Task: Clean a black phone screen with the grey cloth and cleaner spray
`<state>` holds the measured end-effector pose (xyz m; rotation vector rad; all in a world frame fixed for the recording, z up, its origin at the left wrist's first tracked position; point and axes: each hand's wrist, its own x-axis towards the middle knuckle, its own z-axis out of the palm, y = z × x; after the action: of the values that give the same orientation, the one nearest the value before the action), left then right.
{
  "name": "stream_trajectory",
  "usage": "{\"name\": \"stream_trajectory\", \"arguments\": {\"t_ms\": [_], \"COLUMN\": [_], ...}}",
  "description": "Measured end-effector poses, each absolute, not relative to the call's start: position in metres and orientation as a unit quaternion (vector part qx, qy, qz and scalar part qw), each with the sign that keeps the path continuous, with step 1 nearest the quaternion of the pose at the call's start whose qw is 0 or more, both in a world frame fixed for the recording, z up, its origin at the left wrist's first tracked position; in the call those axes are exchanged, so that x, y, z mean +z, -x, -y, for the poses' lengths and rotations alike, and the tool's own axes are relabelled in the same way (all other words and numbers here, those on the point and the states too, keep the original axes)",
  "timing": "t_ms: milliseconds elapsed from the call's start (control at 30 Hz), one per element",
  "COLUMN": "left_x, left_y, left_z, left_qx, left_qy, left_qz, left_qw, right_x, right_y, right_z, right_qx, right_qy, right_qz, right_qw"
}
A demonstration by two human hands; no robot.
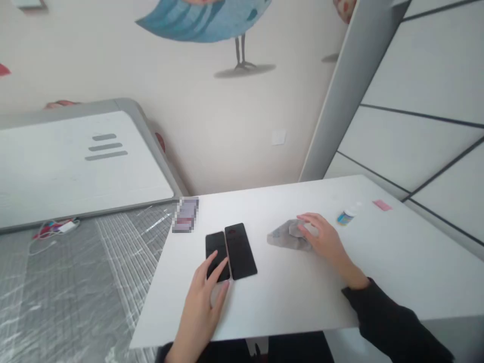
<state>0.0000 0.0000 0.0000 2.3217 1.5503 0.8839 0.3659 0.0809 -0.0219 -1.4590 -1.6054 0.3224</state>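
Two black phones lie side by side on the white table [298,297]: a smaller phone [215,242] on the left and a longer phone [241,252] on the right. My left hand [202,297] reaches over the near end of the smaller one, fingers spread and fingertips on or just above its screen. Over to the right, my right hand [325,239] has its fingers curled on a crumpled grey cloth [285,236], which lies on the tabletop. Part of the cloth is hidden under the fingers.
Beyond my right hand stand a small bottle with a blue label [345,217] and a pink piece [382,204]. A blurred-out stack [186,214] sits at the table's left corner. A bed with a white headboard [75,171] adjoins on the left; panelled doors [423,101] rise on the right.
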Motion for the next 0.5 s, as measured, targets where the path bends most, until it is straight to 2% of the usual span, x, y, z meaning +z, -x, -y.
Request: {"name": "stream_trajectory", "arguments": {"t_ms": [100, 233, 333, 500], "left_x": [-0.041, -0.044, -0.029, -0.009], "left_y": [-0.005, -0.026, -0.053, -0.120], "left_z": [0.004, 0.005, 0.002, -0.009], "left_qx": [0.285, 0.260, 0.250, 0.239], "left_qy": [-0.802, -0.838, -0.858, -0.840], "left_qz": [-0.524, -0.479, -0.445, -0.430], "left_qw": [0.030, -0.004, 0.055, 0.229], "right_x": [-0.046, -0.045, -0.038, -0.024], "right_y": [-0.369, -0.365, -0.363, -0.348], "right_z": [-0.085, -0.082, -0.076, -0.051], "right_qx": [0.156, 0.215, 0.274, 0.391], "right_qy": [0.615, 0.617, 0.621, 0.603], "right_qz": [0.628, 0.612, 0.572, 0.481], "right_qw": [0.450, 0.446, 0.461, 0.502]}}
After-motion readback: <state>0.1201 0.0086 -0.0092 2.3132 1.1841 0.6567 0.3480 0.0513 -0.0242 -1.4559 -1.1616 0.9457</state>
